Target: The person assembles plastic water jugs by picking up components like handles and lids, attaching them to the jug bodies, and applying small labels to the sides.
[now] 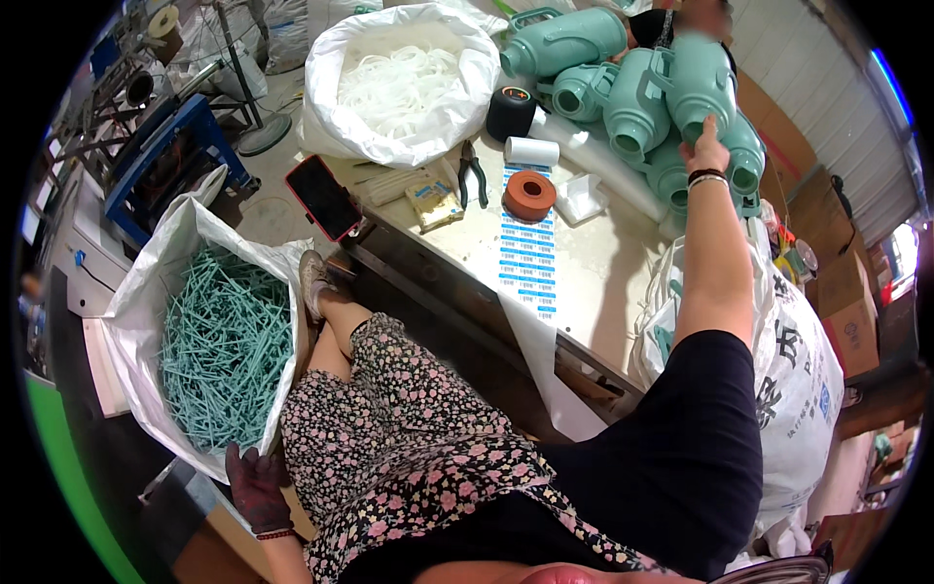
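Observation:
My right hand [705,156] is bare and stretched out to the far right, its fingers at the mouth of a pale green plastic thermos jug casing [699,83]. That casing lies on a pile of similar ones, and the grip is partly hidden. Low at the left, my left hand [258,490] wears a dark red glove; its fingers are apart and hold nothing. It rests beside the rim of a white sack [136,375] filled with thin green plastic sticks [226,350].
On the table [608,258] are a sack of white plastic rings [404,92], a black speaker [511,114], pliers [473,175], brown tape [530,196] and a label strip [527,263]. A phone [323,198] sits at its left edge. Part of another person [650,29] shows behind the casings.

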Tool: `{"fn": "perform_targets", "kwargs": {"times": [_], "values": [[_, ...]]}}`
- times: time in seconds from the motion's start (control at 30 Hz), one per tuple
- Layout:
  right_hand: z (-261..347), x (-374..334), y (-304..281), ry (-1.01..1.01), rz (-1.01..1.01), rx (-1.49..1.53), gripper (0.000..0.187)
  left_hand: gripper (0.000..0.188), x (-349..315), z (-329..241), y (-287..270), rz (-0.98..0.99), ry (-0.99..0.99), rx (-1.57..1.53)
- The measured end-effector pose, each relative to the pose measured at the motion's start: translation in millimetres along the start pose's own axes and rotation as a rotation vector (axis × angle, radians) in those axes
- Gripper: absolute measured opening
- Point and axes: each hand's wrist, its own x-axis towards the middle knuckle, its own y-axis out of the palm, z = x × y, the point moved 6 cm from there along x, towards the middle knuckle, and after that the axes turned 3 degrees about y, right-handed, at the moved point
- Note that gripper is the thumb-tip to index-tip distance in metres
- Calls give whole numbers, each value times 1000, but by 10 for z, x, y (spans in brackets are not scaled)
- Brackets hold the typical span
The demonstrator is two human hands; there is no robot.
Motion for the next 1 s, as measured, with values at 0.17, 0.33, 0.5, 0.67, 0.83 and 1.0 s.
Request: {"fn": "perform_targets", "kwargs": {"times": [0.17, 0.33, 0.5, 0.67, 0.83, 1.0], "values": [[-109, -235, 68, 55, -76, 19, 101, 46, -27, 26, -123, -31, -3, 19], [-143, -164, 142, -283, -57, -66, 106, 44, -63, -16, -349, 98, 39, -32], [718, -812, 45, -1338, -230, -684, 71, 43, 99, 49, -476, -95, 10, -58], [-164, -2211, 1008, -790, 911, -316, 41, 44, -42, 72, -670, -127, 39, -82], [-1504, -3747, 1104, -467, 1716, -697, 30, 41, -358, 347, -1103, -310, -104, -120], [-2726, -4657, 600, -229, 1964, -957, 38, 19, -692, 884, -1791, -321, -310, 317]]}}
